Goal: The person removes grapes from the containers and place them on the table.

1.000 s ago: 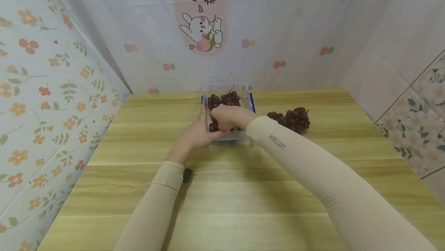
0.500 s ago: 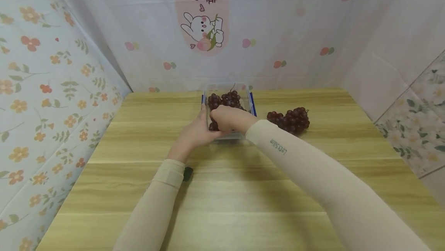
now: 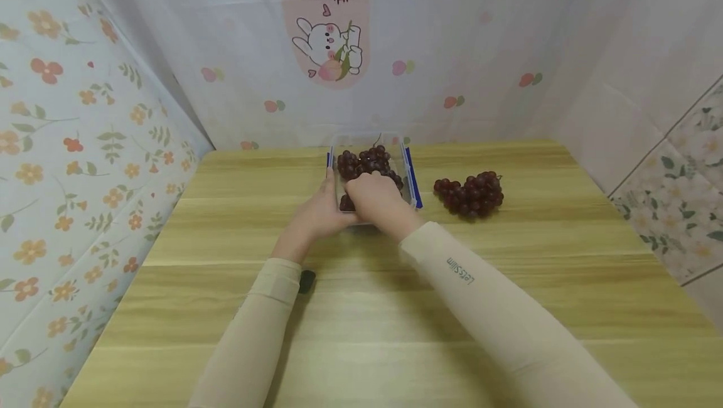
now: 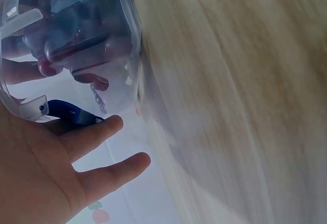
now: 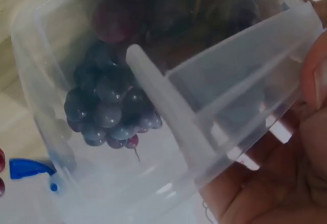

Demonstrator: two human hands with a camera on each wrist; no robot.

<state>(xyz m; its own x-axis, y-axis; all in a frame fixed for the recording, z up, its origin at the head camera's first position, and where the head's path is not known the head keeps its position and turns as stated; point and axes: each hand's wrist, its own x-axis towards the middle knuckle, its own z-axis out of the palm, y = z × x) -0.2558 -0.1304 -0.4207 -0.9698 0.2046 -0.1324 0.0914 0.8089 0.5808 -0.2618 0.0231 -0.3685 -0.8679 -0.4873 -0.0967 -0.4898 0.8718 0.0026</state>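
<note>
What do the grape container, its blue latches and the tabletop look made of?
Grape container: clear, glossy plastic, likely; grapes show through. Blue latches: smooth, opaque, probably moulded plastic. Tabletop: wood or wood-look laminate; streaked grain, soft sheen.

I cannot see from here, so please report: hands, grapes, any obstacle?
Left hand against left side of box; right hand over its near end, grip hidden. Grapes inside; another bunch outside, to the right. Right hand partly blocks view.
</note>
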